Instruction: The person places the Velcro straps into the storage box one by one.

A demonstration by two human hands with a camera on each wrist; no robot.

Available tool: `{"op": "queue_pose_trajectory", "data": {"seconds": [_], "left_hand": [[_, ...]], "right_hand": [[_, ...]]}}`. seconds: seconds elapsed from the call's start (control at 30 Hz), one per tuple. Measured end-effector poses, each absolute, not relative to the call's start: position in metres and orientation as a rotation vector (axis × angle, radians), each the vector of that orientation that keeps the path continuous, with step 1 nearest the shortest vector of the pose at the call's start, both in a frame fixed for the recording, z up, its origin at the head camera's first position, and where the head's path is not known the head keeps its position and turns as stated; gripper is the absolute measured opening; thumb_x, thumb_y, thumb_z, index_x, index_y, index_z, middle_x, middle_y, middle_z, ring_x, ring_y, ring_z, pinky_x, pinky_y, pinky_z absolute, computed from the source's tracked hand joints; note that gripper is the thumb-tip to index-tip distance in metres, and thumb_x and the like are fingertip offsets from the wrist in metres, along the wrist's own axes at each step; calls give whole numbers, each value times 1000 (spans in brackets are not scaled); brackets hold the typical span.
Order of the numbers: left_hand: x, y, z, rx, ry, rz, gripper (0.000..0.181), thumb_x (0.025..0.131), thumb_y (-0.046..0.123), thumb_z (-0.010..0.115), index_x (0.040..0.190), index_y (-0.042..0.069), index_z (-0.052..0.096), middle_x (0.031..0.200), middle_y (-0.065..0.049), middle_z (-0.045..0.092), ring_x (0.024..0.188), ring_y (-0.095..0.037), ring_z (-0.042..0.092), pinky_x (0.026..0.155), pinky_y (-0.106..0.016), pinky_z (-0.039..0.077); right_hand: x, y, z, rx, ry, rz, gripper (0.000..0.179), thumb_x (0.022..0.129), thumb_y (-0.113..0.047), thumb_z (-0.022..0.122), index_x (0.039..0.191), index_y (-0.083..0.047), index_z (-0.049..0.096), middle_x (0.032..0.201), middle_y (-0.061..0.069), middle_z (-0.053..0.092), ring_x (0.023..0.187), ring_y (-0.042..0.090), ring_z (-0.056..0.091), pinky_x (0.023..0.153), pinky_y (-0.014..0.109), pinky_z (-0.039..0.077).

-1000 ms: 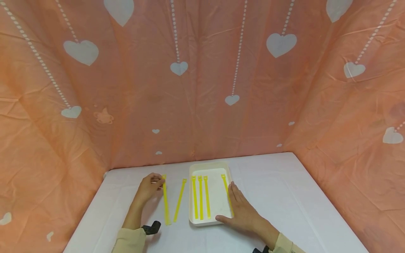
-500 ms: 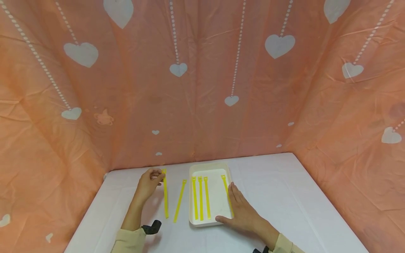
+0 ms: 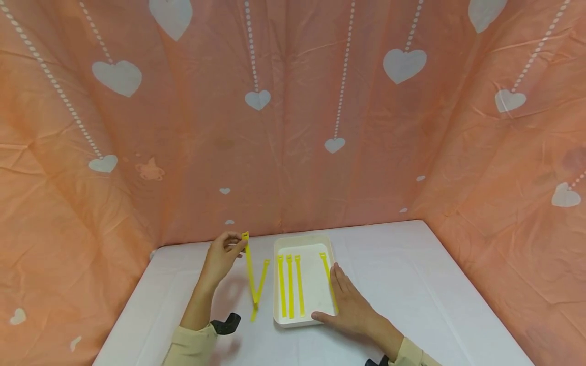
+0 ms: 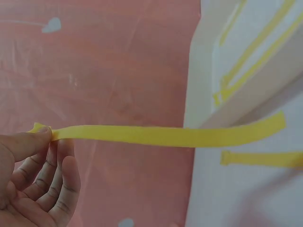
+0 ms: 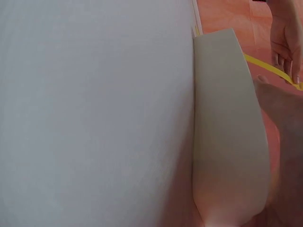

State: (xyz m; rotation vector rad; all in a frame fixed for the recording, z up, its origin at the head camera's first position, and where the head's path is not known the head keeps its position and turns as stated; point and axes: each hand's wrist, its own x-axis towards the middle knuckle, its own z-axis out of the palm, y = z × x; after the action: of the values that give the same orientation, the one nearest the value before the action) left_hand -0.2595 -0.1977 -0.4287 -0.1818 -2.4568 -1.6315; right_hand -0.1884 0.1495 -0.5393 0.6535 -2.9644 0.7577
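Observation:
In the head view, my left hand (image 3: 222, 259) pinches the slotted head of a yellow cable tie (image 3: 250, 269) between thumb and fingers. The flat strap (image 4: 142, 135) hangs down from the grip, and its tail overlaps the lower part of another yellow cable tie (image 3: 264, 274) on the table. My right hand (image 3: 352, 305) rests against the near right corner of a cream tray (image 3: 313, 290). Its fingers lie straight along the right side, with the thumb at the front rim. Three ties (image 3: 290, 287) lie side by side in the tray's left half; one tie (image 3: 325, 262) lies at its right, partly hidden by my hand.
A white cloth (image 3: 412, 284) covers the table. Peach curtains (image 3: 293, 193) with heart prints stand behind it and at both sides. Black straps (image 3: 226, 324) cross my wrists near the sleeves.
My left hand has lifted the cable tie off the table, away from me and then slightly right toward the tray. The tie's tail has swung over the other loose tie. My right hand has stayed put.

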Motion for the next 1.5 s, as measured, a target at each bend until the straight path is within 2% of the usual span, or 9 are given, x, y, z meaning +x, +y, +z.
{"op": "queue_pose_trajectory", "data": {"seconds": [0.3, 0.5, 0.8, 0.93, 1.0, 1.17, 1.5], "left_hand": [[-261, -166, -416, -258, -2457, -1703, 22, 106, 15, 71, 122, 1, 64, 113, -19, 73, 104, -38, 75, 84, -30, 64], [-262, -147, -418, -318, -2456, -1774, 21, 106, 17, 71, 120, 3, 65, 110, -15, 73, 99, -30, 75, 83, -29, 63], [-268, -122, -427, -408, -2418, -1855, 18, 104, 9, 72, 118, 0, 66, 106, -18, 73, 97, -40, 75, 85, -44, 66], [-272, -113, -431, -443, -2403, -1870, 17, 104, 6, 71, 117, -2, 66, 105, -19, 73, 94, -39, 75, 81, -39, 66], [-273, -109, -434, -453, -2395, -1886, 16, 104, 5, 71, 117, -3, 66, 104, -19, 73, 93, -38, 75, 81, -41, 67], [-277, -98, -441, -459, -2413, -1907, 15, 103, 5, 72, 116, -2, 66, 102, -16, 73, 88, -28, 76, 78, -37, 67], [-285, -80, -455, -498, -2421, -1954, 14, 103, 2, 70, 114, -6, 65, 102, -21, 75, 91, -41, 78, 79, -44, 68]], "right_hand": [[-186, 151, -538, 651, -2948, 779, 126, 92, -75, 67, 166, 12, 15, 176, 30, 10, 164, 43, 15, 129, 60, 28], [-187, 150, -536, 644, -2972, 791, 126, 93, -77, 65, 167, 10, 13, 177, 28, 7, 164, 42, 12, 131, 57, 25], [-186, 149, -537, 626, -2981, 790, 126, 92, -77, 66, 168, 9, 13, 177, 27, 8, 165, 40, 14, 130, 57, 27], [-188, 149, -538, 618, -2987, 787, 127, 91, -78, 66, 168, 8, 13, 178, 26, 7, 165, 40, 13, 131, 56, 26], [-189, 149, -539, 614, -2996, 773, 127, 91, -79, 64, 168, 8, 12, 178, 25, 6, 165, 39, 12, 132, 55, 25], [-189, 149, -540, 628, -2971, 764, 127, 92, -78, 65, 167, 10, 13, 177, 27, 8, 164, 41, 14, 130, 56, 27], [-190, 149, -540, 633, -2968, 757, 127, 91, -78, 66, 167, 11, 14, 176, 29, 9, 164, 42, 15, 130, 56, 28]]}}
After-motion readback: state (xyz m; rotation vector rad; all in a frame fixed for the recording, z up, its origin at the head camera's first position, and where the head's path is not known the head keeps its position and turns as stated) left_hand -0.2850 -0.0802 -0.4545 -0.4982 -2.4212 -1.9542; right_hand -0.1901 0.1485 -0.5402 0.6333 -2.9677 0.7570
